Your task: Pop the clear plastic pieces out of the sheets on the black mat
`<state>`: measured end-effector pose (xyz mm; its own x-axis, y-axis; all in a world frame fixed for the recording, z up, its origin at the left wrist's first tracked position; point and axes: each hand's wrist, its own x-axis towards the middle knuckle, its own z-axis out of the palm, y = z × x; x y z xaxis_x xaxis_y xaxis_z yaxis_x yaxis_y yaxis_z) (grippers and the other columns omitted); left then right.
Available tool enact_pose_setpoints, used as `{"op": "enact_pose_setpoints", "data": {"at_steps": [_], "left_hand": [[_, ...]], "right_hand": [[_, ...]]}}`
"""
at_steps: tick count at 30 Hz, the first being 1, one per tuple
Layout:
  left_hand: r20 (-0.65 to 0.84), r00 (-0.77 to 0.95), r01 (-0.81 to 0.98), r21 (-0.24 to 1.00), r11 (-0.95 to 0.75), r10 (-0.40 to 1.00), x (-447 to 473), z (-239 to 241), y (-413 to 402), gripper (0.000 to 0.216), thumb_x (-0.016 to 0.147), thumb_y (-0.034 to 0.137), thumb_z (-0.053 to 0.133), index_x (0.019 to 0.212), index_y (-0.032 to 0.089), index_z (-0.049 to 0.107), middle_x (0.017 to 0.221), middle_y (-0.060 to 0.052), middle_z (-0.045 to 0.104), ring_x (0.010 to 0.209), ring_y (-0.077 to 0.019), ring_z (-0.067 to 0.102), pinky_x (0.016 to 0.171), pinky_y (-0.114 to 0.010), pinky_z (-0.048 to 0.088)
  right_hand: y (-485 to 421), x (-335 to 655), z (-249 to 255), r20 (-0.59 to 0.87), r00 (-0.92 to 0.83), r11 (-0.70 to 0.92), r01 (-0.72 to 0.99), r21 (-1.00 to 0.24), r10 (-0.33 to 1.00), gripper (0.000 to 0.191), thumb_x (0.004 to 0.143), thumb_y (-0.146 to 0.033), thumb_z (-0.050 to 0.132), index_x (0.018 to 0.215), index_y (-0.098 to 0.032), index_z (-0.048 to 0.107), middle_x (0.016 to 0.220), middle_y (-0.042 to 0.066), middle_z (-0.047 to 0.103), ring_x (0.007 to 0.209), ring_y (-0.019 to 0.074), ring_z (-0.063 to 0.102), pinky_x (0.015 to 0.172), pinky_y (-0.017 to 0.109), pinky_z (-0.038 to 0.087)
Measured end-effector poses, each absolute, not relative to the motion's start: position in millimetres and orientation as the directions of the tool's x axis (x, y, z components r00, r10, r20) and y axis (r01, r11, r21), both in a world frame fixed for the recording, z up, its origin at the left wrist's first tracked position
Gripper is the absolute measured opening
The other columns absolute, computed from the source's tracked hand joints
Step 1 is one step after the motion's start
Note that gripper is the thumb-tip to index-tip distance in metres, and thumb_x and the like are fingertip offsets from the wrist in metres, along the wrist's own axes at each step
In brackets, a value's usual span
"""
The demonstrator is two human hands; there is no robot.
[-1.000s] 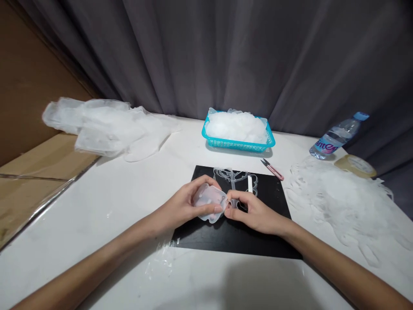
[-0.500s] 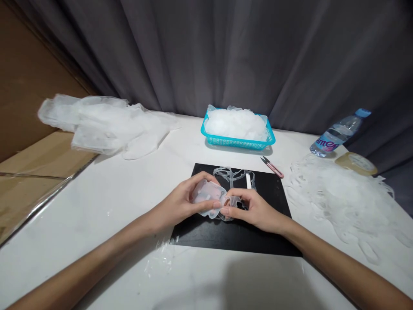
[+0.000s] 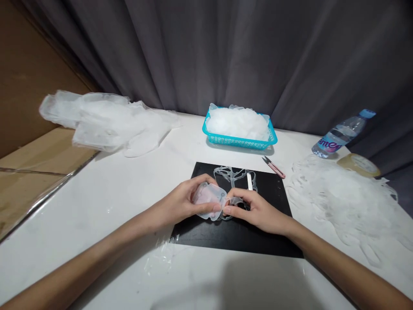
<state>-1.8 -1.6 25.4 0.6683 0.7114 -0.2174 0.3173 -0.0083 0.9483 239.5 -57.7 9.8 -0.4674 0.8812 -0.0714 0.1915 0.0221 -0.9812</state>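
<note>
Above a black mat point(image 3: 219, 240), my left hand point(image 3: 187, 199) is closed around a translucent, wavy-edged plastic piece point(image 3: 206, 196), thumb on its near side. The piece looks pale pink in the middle. Its right edge is pinched by my right hand point(image 3: 250, 206), thumb and forefinger together. Under my right hand lies a clear cut-out strip, partly covered by the fingers. Farther back on the mat are a clear curly plastic offcut point(image 3: 230, 175) and a slim white tool point(image 3: 249, 181).
A blue basket point(image 3: 240, 141) heaped with white, filmy pieces stands at the back. Pink-handled thread snips point(image 3: 274, 168) lie beyond the mat. On the right are a water bottle point(image 3: 342, 135), a tape roll point(image 3: 358, 164) and piled clear scraps point(image 3: 348, 202). Plastic bags point(image 3: 109, 122) lie at left.
The plastic piece has tilted slightly in my left hand. Both hands keep nearly the same places and grips; the whole view has shifted a little.
</note>
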Motion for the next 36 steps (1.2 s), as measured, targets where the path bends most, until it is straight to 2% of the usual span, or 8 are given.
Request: {"op": "enact_pose_setpoints", "data": {"at_steps": [5,10,13,17,23,27,31,36], "left_hand": [[-0.29,0.714,0.347,0.937,0.038,0.637,-6.0,36.3,0.5,0.038,0.085,0.046,0.081,0.102,0.022,0.058,0.079,0.003,0.066,0.068,-0.0137,0.06,0.06,-0.022,0.043],[-0.377,0.743,0.404,0.911,0.08,0.553,-15.3,43.6,7.4,0.037,0.087,0.046,0.078,0.106,0.022,0.058,0.083,-0.001,0.072,0.074,-0.0181,0.066,0.064,-0.025,0.046],[-0.35,0.724,0.42,0.907,0.022,0.594,-16.0,41.7,8.9,0.041,0.083,0.046,0.081,0.108,0.022,0.059,0.08,0.001,0.068,0.07,-0.016,0.061,0.059,-0.022,0.041],[-0.296,0.705,0.413,0.91,-0.034,0.645,-11.4,39.4,5.3,0.04,0.083,0.045,0.08,0.109,0.022,0.06,0.078,0.003,0.062,0.066,-0.0136,0.053,0.056,-0.021,0.037],[-0.273,0.71,0.407,0.911,-0.061,0.649,-6.1,35.7,1.5,0.039,0.085,0.05,0.078,0.109,0.022,0.065,0.077,0.003,0.059,0.066,-0.0134,0.051,0.056,-0.022,0.036],[-0.26,0.695,0.381,0.924,-0.037,0.671,-1.3,33.0,-1.3,0.036,0.091,0.052,0.072,0.109,0.021,0.068,0.076,0.001,0.063,0.066,-0.0149,0.055,0.057,-0.023,0.038],[-0.236,0.655,0.362,0.932,-0.024,0.717,5.3,29.6,-7.9,0.034,0.09,0.052,0.073,0.099,0.019,0.069,0.073,0.001,0.061,0.064,-0.0137,0.054,0.056,-0.023,0.037],[-0.217,0.653,0.415,0.904,-0.104,0.725,1.6,34.8,-8.4,0.034,0.091,0.052,0.071,0.092,0.018,0.072,0.064,0.003,0.057,0.058,-0.0123,0.049,0.051,-0.021,0.032]], "right_hand": [[-53.9,242.1,9.0,-0.027,-0.416,0.114,0.31,-0.944,0.909,0.015,0.099,-0.035,0.064,0.094,-0.02,0.067,0.087,-0.001,0.064,0.081,0.0147,0.056,0.075,0.026,0.043],[-51.7,241.2,7.0,0.051,-0.356,0.206,0.415,-0.886,0.933,0.012,0.097,-0.027,0.061,0.089,-0.019,0.065,0.084,-0.001,0.059,0.071,0.0128,0.051,0.069,0.025,0.041],[-54.8,240.3,9.1,0.015,-0.425,0.187,0.366,-0.912,0.905,0.011,0.096,-0.031,0.065,0.098,-0.02,0.066,0.086,-0.001,0.058,0.073,0.0128,0.051,0.07,0.025,0.043],[-59.3,238.5,10.8,-0.046,-0.462,0.122,0.328,-0.937,0.886,0.028,0.093,-0.045,0.071,0.111,-0.024,0.067,0.082,-0.004,0.055,0.075,0.0136,0.05,0.072,0.026,0.042],[-60.7,232.4,2.9,-0.042,-0.362,0.07,0.29,-0.955,0.931,0.026,0.096,-0.047,0.067,0.096,-0.021,0.07,0.072,-0.005,0.051,0.065,0.0113,0.043,0.062,0.025,0.035],[-60.4,232.3,1.7,-0.008,-0.357,0.102,0.288,-0.952,0.934,0.025,0.097,-0.045,0.065,0.095,-0.02,0.069,0.074,-0.004,0.056,0.067,0.0117,0.046,0.063,0.025,0.036],[-60.9,234.1,2.5,0.008,-0.371,0.129,0.303,-0.944,0.929,0.023,0.098,-0.042,0.062,0.091,-0.021,0.067,0.075,-0.003,0.057,0.068,0.0123,0.046,0.065,0.026,0.037],[-60.0,230.7,0.8,0.038,-0.395,0.196,0.368,-0.909,0.918,0.014,0.092,-0.024,0.062,0.078,-0.02,0.061,0.067,-0.006,0.051,0.062,0.0105,0.044,0.062,0.024,0.034]]}}
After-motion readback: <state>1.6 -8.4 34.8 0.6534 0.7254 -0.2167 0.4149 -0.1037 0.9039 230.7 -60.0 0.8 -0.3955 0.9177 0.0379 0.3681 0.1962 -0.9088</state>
